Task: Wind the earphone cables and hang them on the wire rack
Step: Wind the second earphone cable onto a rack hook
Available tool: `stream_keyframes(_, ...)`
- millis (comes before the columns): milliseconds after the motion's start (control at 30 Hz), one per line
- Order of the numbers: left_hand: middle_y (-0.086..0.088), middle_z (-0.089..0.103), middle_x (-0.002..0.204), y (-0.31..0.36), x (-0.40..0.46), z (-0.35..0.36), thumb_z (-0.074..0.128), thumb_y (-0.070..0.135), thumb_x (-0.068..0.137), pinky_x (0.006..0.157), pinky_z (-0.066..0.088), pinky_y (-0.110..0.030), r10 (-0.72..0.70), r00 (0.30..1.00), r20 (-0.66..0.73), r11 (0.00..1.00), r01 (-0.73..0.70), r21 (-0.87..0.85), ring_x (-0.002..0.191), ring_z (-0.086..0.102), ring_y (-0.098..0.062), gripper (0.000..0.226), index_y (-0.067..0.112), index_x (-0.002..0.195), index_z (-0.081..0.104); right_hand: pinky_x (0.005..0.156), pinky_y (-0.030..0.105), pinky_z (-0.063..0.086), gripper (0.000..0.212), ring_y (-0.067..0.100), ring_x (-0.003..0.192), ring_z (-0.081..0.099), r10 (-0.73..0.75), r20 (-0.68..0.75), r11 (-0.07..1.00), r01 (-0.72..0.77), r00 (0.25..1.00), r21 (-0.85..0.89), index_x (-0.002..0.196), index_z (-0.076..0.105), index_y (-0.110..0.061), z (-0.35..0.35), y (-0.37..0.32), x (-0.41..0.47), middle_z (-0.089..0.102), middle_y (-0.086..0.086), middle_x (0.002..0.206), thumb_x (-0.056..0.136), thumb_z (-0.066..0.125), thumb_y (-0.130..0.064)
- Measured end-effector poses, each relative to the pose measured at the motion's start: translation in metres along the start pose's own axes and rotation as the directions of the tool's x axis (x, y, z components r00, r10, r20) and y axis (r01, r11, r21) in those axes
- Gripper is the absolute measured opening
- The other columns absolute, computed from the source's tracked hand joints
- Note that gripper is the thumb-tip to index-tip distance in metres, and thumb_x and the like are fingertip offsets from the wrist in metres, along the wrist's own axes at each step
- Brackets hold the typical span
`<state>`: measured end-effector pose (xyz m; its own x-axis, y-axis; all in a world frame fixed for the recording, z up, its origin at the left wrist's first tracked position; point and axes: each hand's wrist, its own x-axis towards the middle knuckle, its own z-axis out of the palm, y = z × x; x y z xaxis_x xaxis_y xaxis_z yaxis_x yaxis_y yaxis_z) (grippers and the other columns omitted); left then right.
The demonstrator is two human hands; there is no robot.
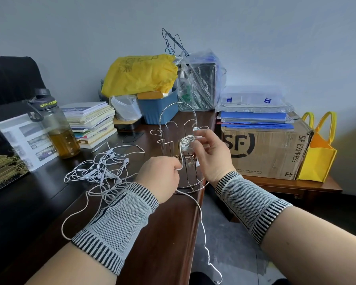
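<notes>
Holding a small coil (187,140) of white cable (201,223) in curled fingers, the right hand (211,153) sits just in front of the rack (178,128). Left hand (160,177) pinches the same cable near the rack's base; its tail drops past the desk (169,233) edge. Tangled earphones (103,169) lie left of the rack, which stands close to that edge.

A plain pale grey-blue wall (255,38) fills the upper half of the frame, evenly lit with a soft shadow toward the right. A dark brown wooden desk (162,233) runs from the lower left up to the centre, with a black chair back (10,79) at the upper left. A lower wooden side table (321,187) stands at right, above a grey concrete floor (230,239).
</notes>
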<state>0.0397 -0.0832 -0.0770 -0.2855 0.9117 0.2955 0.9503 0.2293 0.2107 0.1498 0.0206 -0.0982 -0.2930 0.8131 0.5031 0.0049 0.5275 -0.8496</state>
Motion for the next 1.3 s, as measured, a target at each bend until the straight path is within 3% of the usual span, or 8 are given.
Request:
stream_keyframes(200, 0.007, 0.071, 0.083, 0.001, 0.004, 0.009, 0.055, 0.006, 0.089, 0.086, 0.056, -0.036, -0.141, 0.978, 0.151, 0.869, 0.196, -0.454, 0.079, 0.072, -0.009, 0.019, 0.024, 0.091, 0.060, 0.073, 0.020, 0.055, 0.022, 0.013, 0.077, 0.068, -0.052, 0.034, 0.990, 0.056, 0.998, -0.127, 0.113, 0.064, -0.027, -0.001, -0.001, 0.002, 0.067, -0.007, 0.091, 0.093, 0.058, -0.019)
stream_keyframes(433, -0.005, 0.070, 0.078, 0.018, 0.011, 0.007, 0.054, 0.011, 0.094, 0.064, 0.057, -0.029, -0.351, 0.933, 0.076, 0.420, 0.230, -0.878, 0.062, 0.068, -0.009, 0.012, 0.014, 0.096, 0.066, 0.064, 0.007, 0.045, 0.019, -0.001, 0.072, 0.060, -0.005, 0.057, 0.989, 0.014, 0.998, -0.146, 0.109, 0.063, -0.023, -0.005, -0.007, 0.006, 0.059, -0.017, 0.083, 0.091, 0.061, -0.018)
stream_keyframes(567, 0.004, 0.063, 0.059, 0.020, 0.017, 0.008, 0.061, 0.020, 0.092, 0.058, 0.056, -0.032, -0.429, 0.902, -0.046, 0.511, 0.200, -0.836, 0.046, 0.056, -0.007, 0.019, 0.017, 0.075, 0.070, 0.063, 0.011, 0.047, 0.009, 0.004, 0.071, 0.061, 0.011, 0.097, 0.988, 0.004, 0.995, -0.157, 0.095, 0.061, -0.026, -0.009, -0.011, 0.009, 0.061, -0.015, 0.079, 0.089, 0.063, -0.020)
stream_keyframes(700, 0.003, 0.065, 0.058, 0.012, 0.018, 0.011, 0.064, 0.024, 0.085, 0.077, 0.059, -0.049, -0.453, 0.889, -0.068, 0.582, 0.237, -0.778, 0.071, 0.067, -0.027, 0.020, 0.021, 0.067, 0.070, 0.068, 0.020, 0.052, 0.010, 0.004, 0.071, 0.062, 0.011, 0.166, 0.990, 0.013, 0.986, -0.144, 0.093, 0.065, -0.023, -0.012, -0.014, 0.010, 0.064, -0.011, 0.081, 0.084, 0.070, -0.021)
stream_keyframes(833, 0.007, 0.070, 0.076, 0.011, 0.014, 0.005, 0.064, 0.024, 0.086, 0.084, 0.056, -0.041, -0.369, 0.924, -0.098, 0.690, 0.202, -0.695, 0.083, 0.067, -0.018, 0.013, 0.020, 0.077, 0.071, 0.059, 0.011, 0.048, 0.023, 0.001, 0.069, 0.062, 0.023, 0.106, 0.995, -0.013, 0.994, -0.096, 0.092, 0.055, -0.026, -0.012, -0.007, 0.004, 0.062, -0.012, 0.086, 0.082, 0.072, -0.016)
stream_keyframes(1000, 0.008, 0.068, 0.088, 0.012, 0.008, 0.003, 0.063, 0.018, 0.088, 0.080, 0.050, -0.028, -0.251, 0.956, -0.152, 0.872, 0.156, -0.464, 0.086, 0.064, -0.015, 0.008, 0.025, 0.085, 0.063, 0.081, 0.033, 0.054, 0.032, 0.009, 0.084, 0.061, -0.167, 0.080, 0.955, 0.181, 0.983, -0.235, 0.082, 0.049, -0.034, -0.008, 0.001, -0.007, 0.050, -0.007, 0.095, 0.079, 0.068, -0.009)
stream_keyframes(1133, 0.006, 0.068, 0.093, 0.017, 0.003, 0.004, 0.061, 0.015, 0.088, 0.078, 0.048, -0.028, -0.136, 0.976, -0.172, 0.958, 0.086, -0.272, 0.087, 0.061, -0.018, 0.012, 0.027, 0.091, 0.061, 0.080, 0.007, 0.042, 0.032, -0.002, 0.089, 0.049, -0.306, 0.151, 0.901, 0.337, 0.940, -0.274, 0.101, 0.067, -0.022, -0.004, 0.004, -0.013, 0.043, -0.009, 0.094, 0.079, 0.064, 0.001)
stream_keyframes(1300, 0.005, 0.069, 0.096, 0.016, -0.005, 0.008, 0.060, 0.014, 0.089, 0.083, 0.052, -0.032, -0.020, 0.978, -0.208, 0.976, -0.025, -0.214, 0.089, 0.064, -0.017, 0.018, 0.023, 0.100, 0.071, 0.076, 0.006, 0.035, 0.026, 0.010, 0.085, 0.049, -0.325, 0.152, 0.868, 0.358, 0.933, -0.343, 0.096, 0.073, -0.016, -0.002, 0.011, -0.011, 0.038, -0.018, 0.087, 0.079, 0.065, 0.002)
